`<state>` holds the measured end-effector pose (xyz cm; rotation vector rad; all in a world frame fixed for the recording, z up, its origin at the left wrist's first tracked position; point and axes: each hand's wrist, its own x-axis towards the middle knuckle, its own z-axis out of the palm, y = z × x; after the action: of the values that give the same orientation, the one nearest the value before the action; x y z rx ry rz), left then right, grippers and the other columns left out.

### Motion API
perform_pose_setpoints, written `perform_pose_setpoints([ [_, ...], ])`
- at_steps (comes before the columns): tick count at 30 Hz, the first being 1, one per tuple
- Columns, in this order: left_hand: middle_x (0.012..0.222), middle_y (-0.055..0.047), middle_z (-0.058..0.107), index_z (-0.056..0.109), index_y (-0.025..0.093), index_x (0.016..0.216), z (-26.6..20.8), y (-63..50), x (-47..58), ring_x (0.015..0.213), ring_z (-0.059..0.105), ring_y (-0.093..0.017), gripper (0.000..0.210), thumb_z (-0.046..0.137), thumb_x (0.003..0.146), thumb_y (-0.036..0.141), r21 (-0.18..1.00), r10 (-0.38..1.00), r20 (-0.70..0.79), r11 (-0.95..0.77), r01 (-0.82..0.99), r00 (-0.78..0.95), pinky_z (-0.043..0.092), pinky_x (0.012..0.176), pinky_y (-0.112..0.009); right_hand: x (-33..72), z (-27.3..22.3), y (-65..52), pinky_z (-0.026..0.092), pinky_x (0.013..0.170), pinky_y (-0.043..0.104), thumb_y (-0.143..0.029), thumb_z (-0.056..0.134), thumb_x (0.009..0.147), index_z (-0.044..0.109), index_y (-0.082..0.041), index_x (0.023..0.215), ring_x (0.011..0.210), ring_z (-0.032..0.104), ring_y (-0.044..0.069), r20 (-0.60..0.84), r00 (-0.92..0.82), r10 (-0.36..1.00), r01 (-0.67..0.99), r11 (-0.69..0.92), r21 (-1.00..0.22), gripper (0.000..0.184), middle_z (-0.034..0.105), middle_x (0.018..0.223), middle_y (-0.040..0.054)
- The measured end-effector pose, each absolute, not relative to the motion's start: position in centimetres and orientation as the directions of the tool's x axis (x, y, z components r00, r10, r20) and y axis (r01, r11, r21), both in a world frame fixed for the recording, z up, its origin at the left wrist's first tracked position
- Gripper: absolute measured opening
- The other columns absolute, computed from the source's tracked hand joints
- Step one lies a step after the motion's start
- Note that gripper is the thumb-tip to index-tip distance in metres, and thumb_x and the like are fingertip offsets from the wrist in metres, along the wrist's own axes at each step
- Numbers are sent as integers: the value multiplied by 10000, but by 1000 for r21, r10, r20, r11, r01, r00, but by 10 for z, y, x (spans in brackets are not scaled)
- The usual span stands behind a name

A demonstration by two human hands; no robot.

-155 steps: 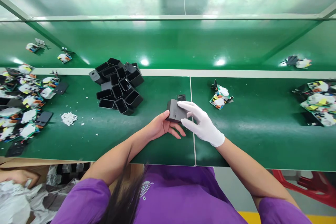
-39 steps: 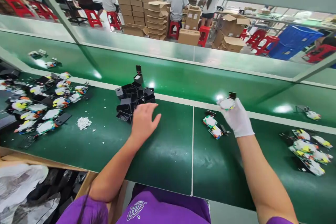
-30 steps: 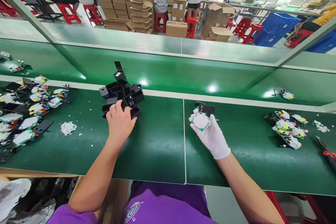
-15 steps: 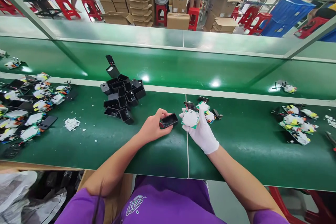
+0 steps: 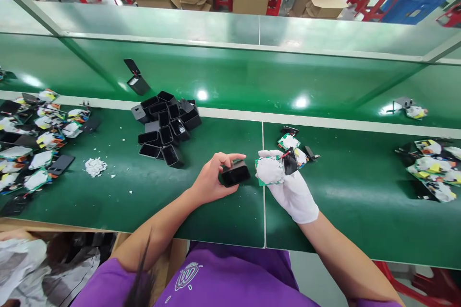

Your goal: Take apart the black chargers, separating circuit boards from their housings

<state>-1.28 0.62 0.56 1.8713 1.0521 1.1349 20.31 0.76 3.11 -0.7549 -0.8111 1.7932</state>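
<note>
My bare left hand (image 5: 212, 177) is closed around a black hollow plastic casing (image 5: 236, 174), its open end facing me. Just to the right, my white-gloved right hand (image 5: 293, 194) grips a circuit board (image 5: 270, 171) topped with a white slab. A black end plate (image 5: 289, 161) is attached to that board and leans to the right. A small gap separates casing and board. Behind the glove, a few more boards (image 5: 288, 142) with black plates lie on the green table.
A pile of empty black casings (image 5: 165, 129) sits left of centre, with one lidded casing (image 5: 138, 84) behind it. Stacks of boards lie at far left (image 5: 41, 158) and far right (image 5: 432, 165). White scraps (image 5: 95, 167) form a small heap. A raised green ledge (image 5: 230, 76) runs behind.
The board in my right hand has turned, its black plate now pointing right. My left hand has tipped the casing's opening towards me. The camera view has tilted down.
</note>
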Motion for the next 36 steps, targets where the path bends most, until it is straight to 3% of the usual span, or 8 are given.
perform_pose_setpoints([
  [5,1150,-114,757,373,250,890,3,5,-12,807,644,-140,378,702,723,169,872,903,308,-394,292,299,475,610,-226,201,30,6,595,699,314,-481,844,732,722,-264,1034,792,686,187,-204,-279,938,-471,-319,-823,392,727,968,46],
  [9,1178,-123,738,483,220,944,9,7,-16,927,693,-183,348,770,772,315,972,935,99,-165,169,341,514,705,-262,201,30,7,609,738,308,-517,822,747,705,-269,1068,826,719,190,-220,-259,940,-482,-323,-814,422,752,1057,66],
  [15,880,-40,684,660,170,1004,12,15,-21,741,623,-163,497,754,759,592,985,824,-153,173,15,545,507,672,-270,206,31,4,617,810,355,-509,871,682,707,-299,1077,918,734,224,-162,-257,953,-451,-267,-852,477,748,1117,63],
  [21,852,-36,699,710,182,1019,6,11,-12,726,626,-172,638,784,658,703,932,755,-214,347,-102,620,513,657,-269,206,31,-4,599,908,477,-444,931,594,740,-258,1080,1013,721,310,-130,-368,921,-361,-270,-892,554,745,1137,103],
  [28,1012,-92,753,743,170,1074,1,6,-10,867,694,-231,684,769,667,719,924,721,-201,365,-117,664,546,772,-320,201,34,-10,561,923,541,-328,953,510,749,-236,1045,1037,678,337,-117,-367,923,-329,-247,-911,579,743,1093,94],
  [33,953,-84,758,752,162,1057,-2,6,-10,792,691,-204,694,802,636,711,906,735,-216,396,-149,643,542,712,-292,201,33,-12,563,885,472,-261,918,576,747,-264,1068,936,677,275,-96,-371,924,-267,-206,-941,520,735,988,55],
  [36,940,-88,752,760,161,1012,-2,5,-9,785,690,-206,693,833,592,707,880,742,-242,440,-182,625,545,695,-292,202,33,-11,540,944,466,-332,931,585,733,-277,1067,1025,666,288,6,-355,935,-238,-84,-968,524,716,1084,66],
])
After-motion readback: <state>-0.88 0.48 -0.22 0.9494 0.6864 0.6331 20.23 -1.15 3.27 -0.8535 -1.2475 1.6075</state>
